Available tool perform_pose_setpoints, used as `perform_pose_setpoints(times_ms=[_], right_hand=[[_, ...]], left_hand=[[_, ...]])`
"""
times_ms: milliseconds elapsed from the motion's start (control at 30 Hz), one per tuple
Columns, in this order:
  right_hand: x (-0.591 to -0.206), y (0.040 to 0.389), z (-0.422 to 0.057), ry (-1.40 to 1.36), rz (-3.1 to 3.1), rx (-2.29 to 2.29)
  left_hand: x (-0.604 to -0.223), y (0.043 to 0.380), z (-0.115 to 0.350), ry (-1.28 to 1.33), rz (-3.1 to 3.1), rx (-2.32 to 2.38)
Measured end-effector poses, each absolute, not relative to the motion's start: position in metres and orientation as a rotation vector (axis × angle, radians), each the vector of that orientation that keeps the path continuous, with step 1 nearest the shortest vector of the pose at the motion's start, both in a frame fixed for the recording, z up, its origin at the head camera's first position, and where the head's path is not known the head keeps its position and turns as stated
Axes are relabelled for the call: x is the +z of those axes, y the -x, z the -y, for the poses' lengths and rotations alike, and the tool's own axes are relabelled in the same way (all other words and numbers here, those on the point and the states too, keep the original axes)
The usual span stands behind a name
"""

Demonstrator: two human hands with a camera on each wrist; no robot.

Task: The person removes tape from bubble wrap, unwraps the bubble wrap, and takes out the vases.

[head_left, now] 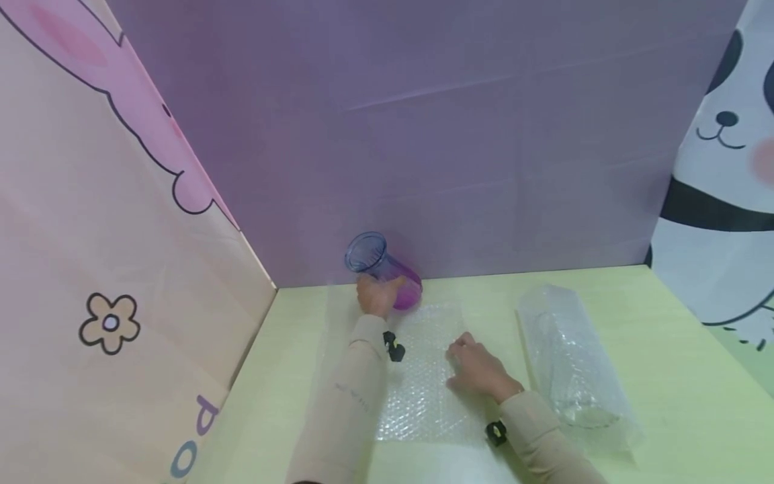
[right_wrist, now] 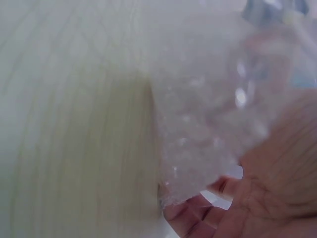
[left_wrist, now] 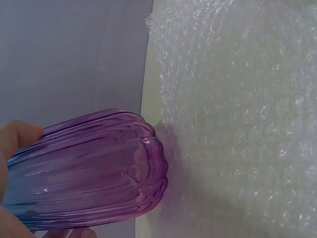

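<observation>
A ribbed glass vase [head_left: 408, 294], purple at the base and blue towards its flared rim, lies tilted in my left hand [head_left: 376, 296] near the back of the table. In the left wrist view, thumb and fingers curl round the vase's body [left_wrist: 94, 168], its rim out of frame. Under that arm a sheet of bubble wrap [head_left: 417, 396] is spread out. At the sheet's right edge is my right hand [head_left: 478, 370]. The right wrist view shows its bent fingers [right_wrist: 190, 213] gripping the edge of the bubble wrap [right_wrist: 193, 158], partly hidden behind it.
To the right, a clear glass object wrapped in bubble wrap [head_left: 577, 370] lies on the pale yellow table [head_left: 671, 376]. A purple-grey backdrop [head_left: 459, 148] stands along the table's back edge. A printed panel [head_left: 181, 302] borders the left side.
</observation>
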State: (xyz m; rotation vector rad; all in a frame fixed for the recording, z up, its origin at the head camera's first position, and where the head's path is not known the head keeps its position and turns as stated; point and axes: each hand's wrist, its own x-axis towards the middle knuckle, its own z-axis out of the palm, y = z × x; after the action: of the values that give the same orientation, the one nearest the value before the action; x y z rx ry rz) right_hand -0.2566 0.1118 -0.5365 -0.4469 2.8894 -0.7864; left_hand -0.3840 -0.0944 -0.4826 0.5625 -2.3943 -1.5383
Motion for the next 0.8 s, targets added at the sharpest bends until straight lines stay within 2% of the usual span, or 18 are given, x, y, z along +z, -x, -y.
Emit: perform_pose_setpoints(times_ms=[300, 800], right_hand=[[-0.535, 0.256, -0.11, 0.464, -2.893, -0.755], [-0.535, 0.256, -0.11, 0.44, -2.893, -0.755]], left_hand=[[-0.474, 0.387, 0.083, -0.545, 2.527, -1.313], [-0.478, 0.397, 0.08, -0.46, 2.539, -1.257]])
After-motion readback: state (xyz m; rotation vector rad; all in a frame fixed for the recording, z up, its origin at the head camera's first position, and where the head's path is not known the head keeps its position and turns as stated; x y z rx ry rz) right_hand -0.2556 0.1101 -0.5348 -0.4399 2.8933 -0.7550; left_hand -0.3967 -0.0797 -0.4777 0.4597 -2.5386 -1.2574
